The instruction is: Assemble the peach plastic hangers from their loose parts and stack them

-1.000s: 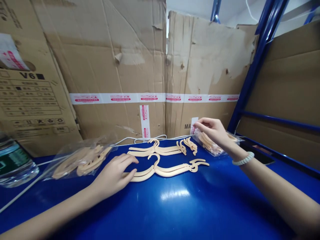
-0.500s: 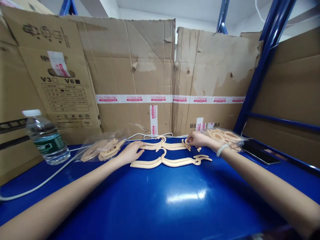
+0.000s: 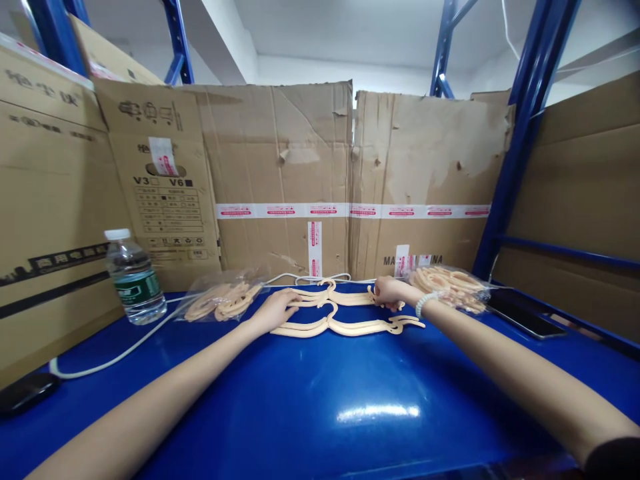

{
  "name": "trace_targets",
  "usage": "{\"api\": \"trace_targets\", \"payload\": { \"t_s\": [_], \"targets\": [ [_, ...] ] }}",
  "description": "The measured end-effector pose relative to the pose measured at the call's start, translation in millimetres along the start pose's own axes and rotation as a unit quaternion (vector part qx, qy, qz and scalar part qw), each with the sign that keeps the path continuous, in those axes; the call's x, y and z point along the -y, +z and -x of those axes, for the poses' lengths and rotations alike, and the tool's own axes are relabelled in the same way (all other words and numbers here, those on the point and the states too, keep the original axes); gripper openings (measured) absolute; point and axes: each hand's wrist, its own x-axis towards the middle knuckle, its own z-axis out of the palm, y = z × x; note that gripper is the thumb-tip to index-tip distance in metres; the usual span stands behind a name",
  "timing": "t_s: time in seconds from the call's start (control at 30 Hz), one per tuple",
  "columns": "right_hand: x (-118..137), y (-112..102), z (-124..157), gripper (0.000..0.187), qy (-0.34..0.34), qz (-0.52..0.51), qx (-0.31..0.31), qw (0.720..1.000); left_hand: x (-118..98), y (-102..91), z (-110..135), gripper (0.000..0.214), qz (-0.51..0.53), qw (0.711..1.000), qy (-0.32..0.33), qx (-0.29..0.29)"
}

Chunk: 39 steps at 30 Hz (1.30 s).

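Two beige folding clothes hangers lie spread out one behind the other on the blue table. The near clothes hanger (image 3: 357,329) has its hook pointing up and thin pieces jutting from its right end. Behind it is the far clothes hanger (image 3: 350,299). My left hand (image 3: 274,311) holds the far hanger's left end between thumb and fingers. At that hanger's right end, my right hand (image 3: 390,291) is closed in a pinch, its fingertips partly hidden. A small beige piece (image 3: 401,306) shows just beneath the right hand.
Clear plastic bags of beige hanger parts lie left (image 3: 225,303) and right (image 3: 450,283). A water bottle (image 3: 135,283) stands at left. A phone (image 3: 525,317) lies at right, a black object (image 3: 29,393) at left. Cardboard (image 3: 280,173) walls the back; a white cable (image 3: 115,363) crosses the table (image 3: 300,413).
The view has tilted up and turned slightly left, bringing the black object into sight. My right hand has lowered a little at the far hanger's right end. My left hand stays at its left end.
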Motion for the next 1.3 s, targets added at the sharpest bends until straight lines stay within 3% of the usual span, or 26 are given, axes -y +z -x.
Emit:
{"api": "trace_targets", "payload": {
  "t_s": [0.33,0.77,1.03,1.3],
  "targets": [
    [5,-9,-6,0.023,0.027,-0.009,0.035,0.999,-1,0.9,-2,0.020,0.014,1.000,-0.011,0.003],
    [-1,-8,-8,0.020,0.010,-0.024,0.013,1.000,-1,1.8,-1,0.017,0.020,1.000,-0.016,0.009],
    [-16,-10,-5,0.021,-0.043,-0.163,0.003,0.986,-1,2.1,-2,0.013,0.024,0.999,-0.032,0.005],
    [-31,-23,3,0.024,-0.093,-0.346,-0.007,0.934,-2,2.2,-1,0.014,0.029,0.997,-0.070,-0.003]
  ]
}}
